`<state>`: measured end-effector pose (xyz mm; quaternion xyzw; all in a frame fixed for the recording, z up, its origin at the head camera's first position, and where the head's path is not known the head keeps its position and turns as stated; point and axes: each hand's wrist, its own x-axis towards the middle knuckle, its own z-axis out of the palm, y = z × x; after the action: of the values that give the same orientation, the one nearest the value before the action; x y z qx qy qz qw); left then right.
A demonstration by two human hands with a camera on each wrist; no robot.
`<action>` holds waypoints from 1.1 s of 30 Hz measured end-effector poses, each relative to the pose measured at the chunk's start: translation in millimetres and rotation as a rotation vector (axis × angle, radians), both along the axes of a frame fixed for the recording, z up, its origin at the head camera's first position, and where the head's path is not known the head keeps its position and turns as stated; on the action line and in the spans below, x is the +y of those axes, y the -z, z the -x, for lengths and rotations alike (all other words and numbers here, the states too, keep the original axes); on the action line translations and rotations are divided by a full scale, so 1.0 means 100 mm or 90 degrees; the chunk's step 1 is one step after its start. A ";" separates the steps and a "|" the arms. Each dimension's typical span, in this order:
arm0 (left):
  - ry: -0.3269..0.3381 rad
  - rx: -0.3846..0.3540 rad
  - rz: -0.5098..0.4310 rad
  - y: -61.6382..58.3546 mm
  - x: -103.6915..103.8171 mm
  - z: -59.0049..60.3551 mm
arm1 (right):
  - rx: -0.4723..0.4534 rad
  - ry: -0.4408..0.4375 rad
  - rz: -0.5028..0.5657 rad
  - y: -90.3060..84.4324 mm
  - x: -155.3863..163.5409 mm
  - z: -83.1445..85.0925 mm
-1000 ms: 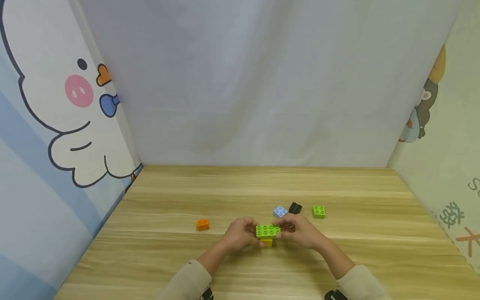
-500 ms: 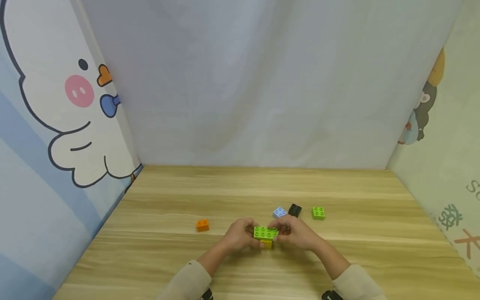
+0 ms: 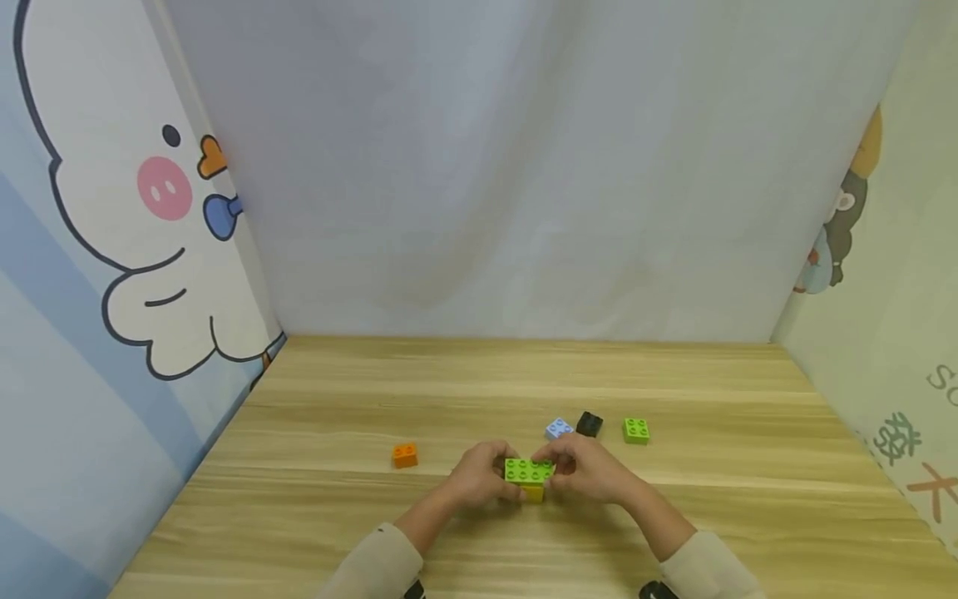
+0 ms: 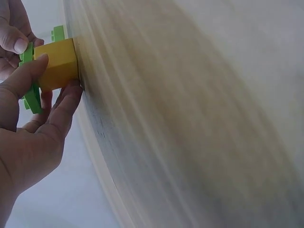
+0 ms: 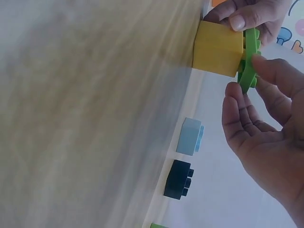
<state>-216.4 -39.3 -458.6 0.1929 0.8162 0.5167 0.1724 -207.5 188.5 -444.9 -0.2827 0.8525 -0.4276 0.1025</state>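
Note:
A flat green plate (image 3: 528,470) with studs sits on top of a yellow brick (image 3: 534,493) that stands on the wooden table (image 3: 479,391). My left hand (image 3: 479,477) grips the left end of the plate (image 4: 32,90) and the yellow brick (image 4: 57,64), thumb along the brick. My right hand (image 3: 587,471) pinches the right end of the plate (image 5: 249,61) between thumb and fingers, beside the yellow brick (image 5: 219,48).
An orange brick (image 3: 405,454) lies to the left of my hands. Behind them lie a light blue brick (image 3: 559,428), a black brick (image 3: 589,423) and a small green brick (image 3: 636,430). Printed panels wall the table on the left, back and right.
The green plate has come down and slightly left onto the yellow brick, with both hands closing in around it. The loose bricks have not moved.

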 end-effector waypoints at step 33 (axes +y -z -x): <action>0.004 0.010 0.027 0.04 0.01 0.05 | 0.032 0.022 -0.052 -0.06 -0.11 0.01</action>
<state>-221.6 -38.6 -462.8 0.1960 0.8275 0.4972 0.1719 -208.9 178.0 -438.4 -0.2744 0.8764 -0.3866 0.0850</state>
